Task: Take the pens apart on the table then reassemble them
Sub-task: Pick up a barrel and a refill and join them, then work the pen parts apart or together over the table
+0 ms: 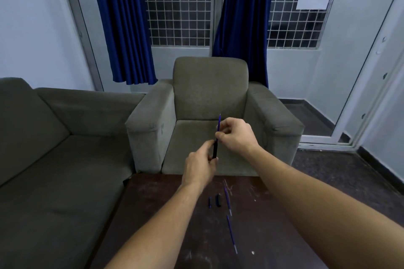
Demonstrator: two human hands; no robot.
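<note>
Head view: one camera looks down over two bare forearms that reach out above a dark, scratched counter [164, 225].
Count of hands: two, both raised above the far edge of the counter and in front of the armchair seat.
Count of pen parts in the hands: two, a dark pen barrel [215, 152] and a thin blue refill [219, 121].
Count of pen parts on the counter: four, namely two short dark pieces and two loose blue refills.
Left hand [200, 167]: its fingers [207, 145] are curled and pinch the lower part of the pen barrel, which stands nearly upright.
Right hand [236, 135]: its fingers [220, 136] are curled and pinch the thin blue refill just above the top of the barrel.
Barrel and refill: they stand in one line, the refill's tip pointing up past the right hand; whether its lower end sits inside the barrel I cannot tell.
Short dark pieces: the left piece [209, 202] and the right piece [218, 200] lie just beside each other, between the two forearms.
Loose refills: the far refill [227, 200] lies just to the right of the dark pieces; the near refill [231, 232] lies closer to the camera, almost end to end with it.
Parts and fingers: all four parts on the counter lie well apart from both hands.
Furniture: one grey armchair [209, 94] behind the counter and one grey sofa [54, 159] on the left.
Curtains: two, both blue, a left curtain [122, 28] and a right curtain [242, 28], in front of barred windows.
</note>
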